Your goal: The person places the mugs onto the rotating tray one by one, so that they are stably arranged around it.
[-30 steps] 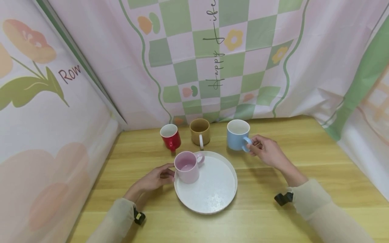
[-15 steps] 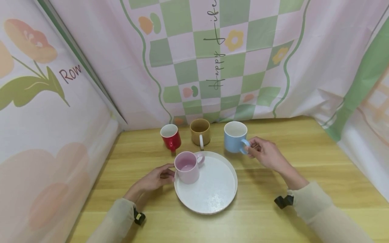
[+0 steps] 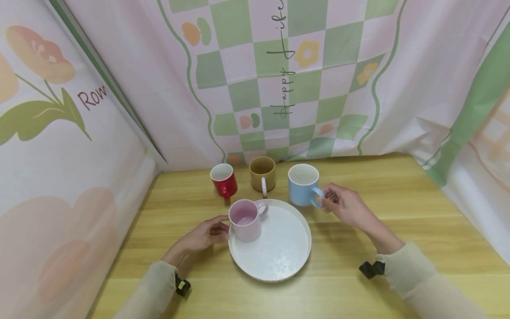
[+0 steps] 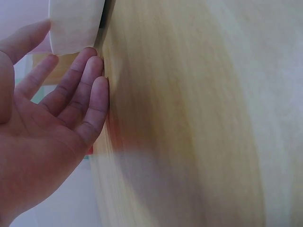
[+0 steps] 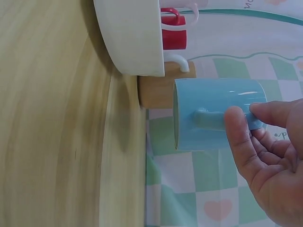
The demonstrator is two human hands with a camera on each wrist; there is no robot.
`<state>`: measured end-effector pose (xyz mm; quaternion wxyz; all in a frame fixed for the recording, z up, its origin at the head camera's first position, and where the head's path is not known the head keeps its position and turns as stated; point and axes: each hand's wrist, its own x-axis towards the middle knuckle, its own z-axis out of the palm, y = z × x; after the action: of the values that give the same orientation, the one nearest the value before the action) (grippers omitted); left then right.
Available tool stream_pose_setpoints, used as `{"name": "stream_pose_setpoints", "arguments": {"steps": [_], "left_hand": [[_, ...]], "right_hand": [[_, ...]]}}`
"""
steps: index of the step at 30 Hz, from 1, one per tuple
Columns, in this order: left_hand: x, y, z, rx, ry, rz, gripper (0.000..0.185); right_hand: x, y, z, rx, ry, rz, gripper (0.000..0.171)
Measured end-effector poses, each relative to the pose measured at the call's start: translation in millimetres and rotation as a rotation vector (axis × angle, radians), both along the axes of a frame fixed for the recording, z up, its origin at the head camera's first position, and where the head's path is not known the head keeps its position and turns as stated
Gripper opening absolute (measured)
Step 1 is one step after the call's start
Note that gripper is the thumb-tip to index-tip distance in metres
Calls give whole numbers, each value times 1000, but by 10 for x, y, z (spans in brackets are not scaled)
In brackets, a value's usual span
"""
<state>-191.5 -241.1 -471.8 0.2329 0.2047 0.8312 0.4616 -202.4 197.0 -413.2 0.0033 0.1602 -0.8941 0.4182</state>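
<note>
My right hand pinches the handle of a light blue mug. In the right wrist view the blue mug hangs upright above the table, thumb and fingers on its handle. A round white tray lies at the middle of the table, and a pink mug stands on its left part. My left hand rests at the tray's left rim beside the pink mug. In the left wrist view its fingers are loosely extended, their tips at the tray's side.
Behind the tray stand a red mug and a mustard-brown mug with a pale handle. A patterned cloth hangs along the back of the wooden table, with more cloth at the left and right.
My right hand has carried the blue mug left and toward the tray's back right edge. My left hand, the pink mug and the tray have stayed in place.
</note>
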Motion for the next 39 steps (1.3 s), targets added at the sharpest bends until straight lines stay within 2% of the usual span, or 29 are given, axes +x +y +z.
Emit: {"name": "stream_pose_setpoints", "arguments": {"steps": [14, 29, 39], "left_hand": [[-2, 15, -27, -15, 16, 17, 58], [-3, 12, -25, -6, 17, 14, 58], [-4, 14, -24, -17, 17, 16, 59]], "right_hand": [[74, -69, -19, -18, 2, 48, 13], [157, -133, 36, -37, 1, 102, 12], [191, -202, 42, -4, 11, 136, 10]]}}
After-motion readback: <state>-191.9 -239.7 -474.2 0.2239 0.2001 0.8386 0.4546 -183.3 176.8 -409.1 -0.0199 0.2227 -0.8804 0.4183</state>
